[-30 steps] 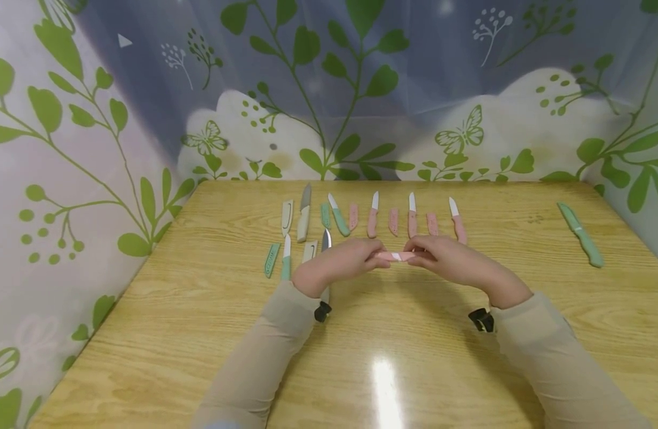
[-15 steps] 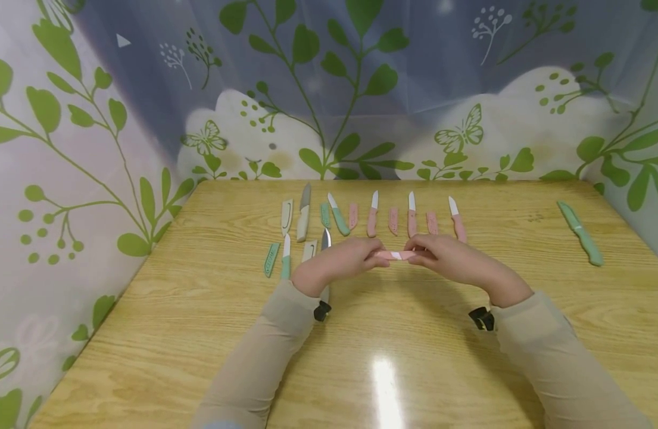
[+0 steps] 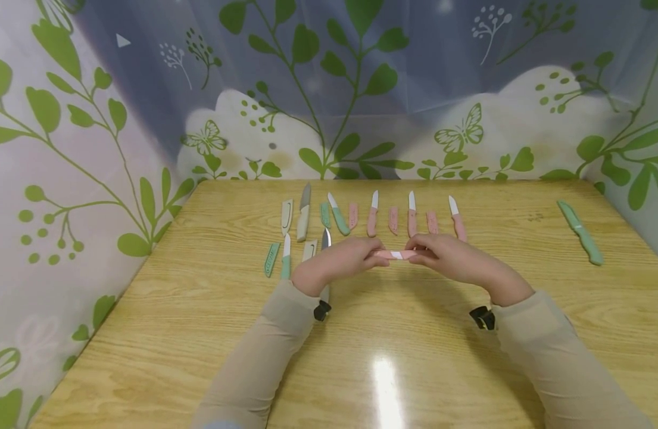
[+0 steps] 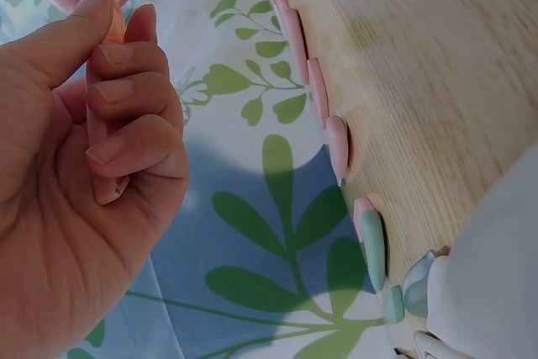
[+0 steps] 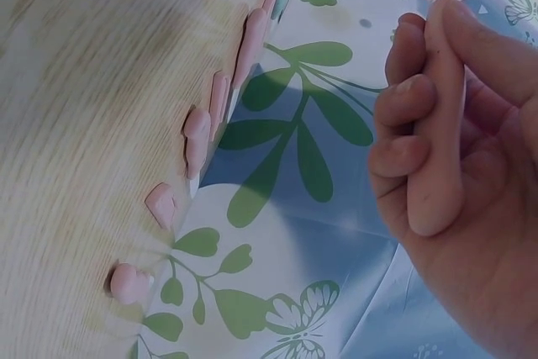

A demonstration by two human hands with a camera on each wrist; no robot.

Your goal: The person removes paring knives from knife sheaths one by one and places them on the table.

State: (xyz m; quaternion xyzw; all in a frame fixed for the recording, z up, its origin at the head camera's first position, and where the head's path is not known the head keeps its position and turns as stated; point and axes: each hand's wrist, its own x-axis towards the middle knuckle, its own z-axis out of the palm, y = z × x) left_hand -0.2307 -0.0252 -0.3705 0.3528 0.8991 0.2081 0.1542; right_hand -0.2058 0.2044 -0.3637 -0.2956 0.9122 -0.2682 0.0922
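My left hand grips a pink knife sheath, fingers curled over it, in front of my chest above the table. Facing it, my right hand holds a pink paring knife by its handle, which lies along the palm. A short stretch of white blade shows between the two hands; the rest of the blade is inside the sheath. Knife and sheath run in one level line in the head view. Both thumbs press from the near side.
Behind the hands, unsheathed knives and sheaths stand in a row: a beige knife, a green knife, several pink knives and pink sheaths. A second green knife and green sheath lie left. A sheathed green knife lies far right.
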